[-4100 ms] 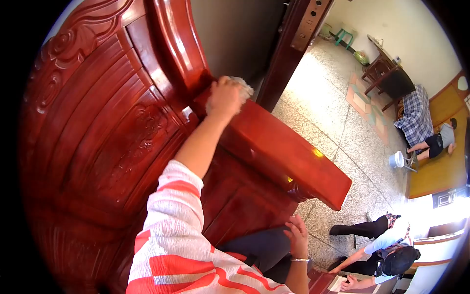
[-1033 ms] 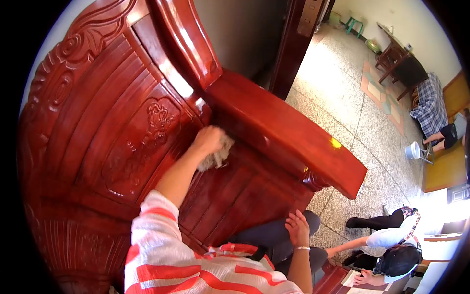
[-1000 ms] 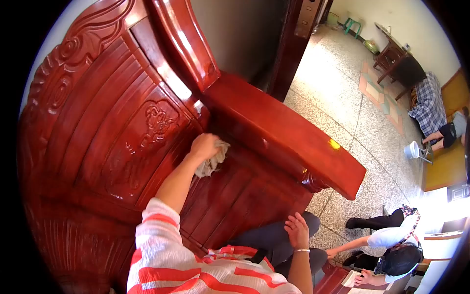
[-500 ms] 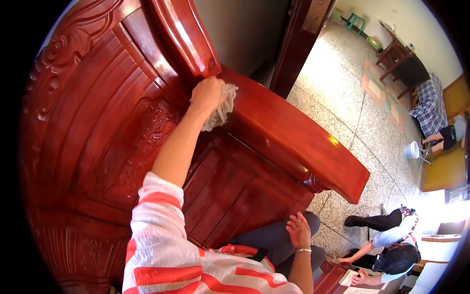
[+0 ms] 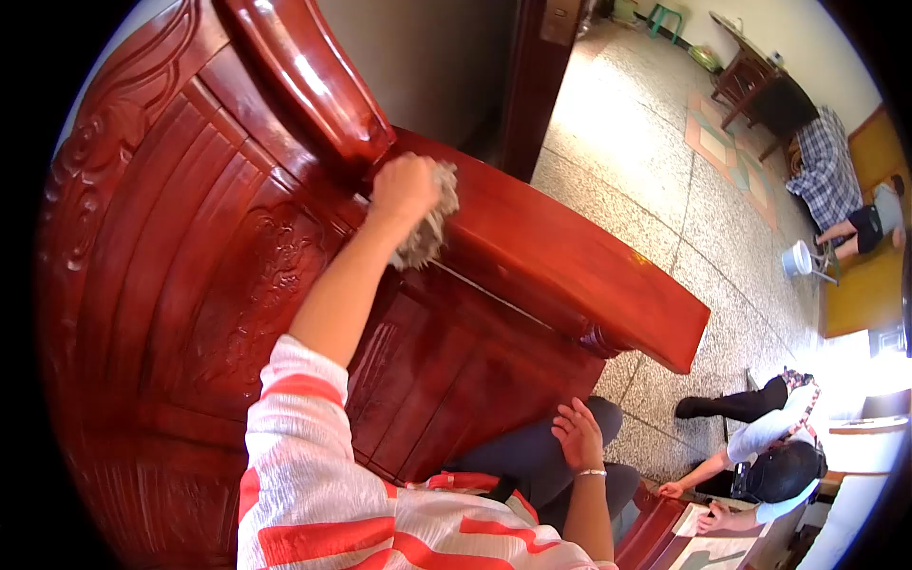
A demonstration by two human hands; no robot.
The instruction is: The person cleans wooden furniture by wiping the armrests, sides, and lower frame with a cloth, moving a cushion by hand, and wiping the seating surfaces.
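My left hand [image 5: 407, 193] is closed around a crumpled grey-beige rag [image 5: 429, 223]. It presses the rag against the inner edge of the glossy red wooden armrest [image 5: 570, 261], close to where the armrest meets the carved backrest [image 5: 256, 266]. Below the rag lies the slatted wooden seat [image 5: 446, 370] of the same bench. My right hand [image 5: 579, 435], with a bracelet at its wrist, hovers above my knees holding nothing. Its fingers are slightly curled and apart.
A co-worker [image 5: 784, 456] in a dark cap bends over a wooden piece [image 5: 679, 527] at lower right. Farther off, another person [image 5: 869, 223] is near a white bucket [image 5: 796, 258]. A green stool [image 5: 665, 21] and a dark chair [image 5: 779, 100] stand at the back.
My left hand and the rag have shifted slightly down along the armrest's inner side. My right hand has barely moved. The view has turned a little.
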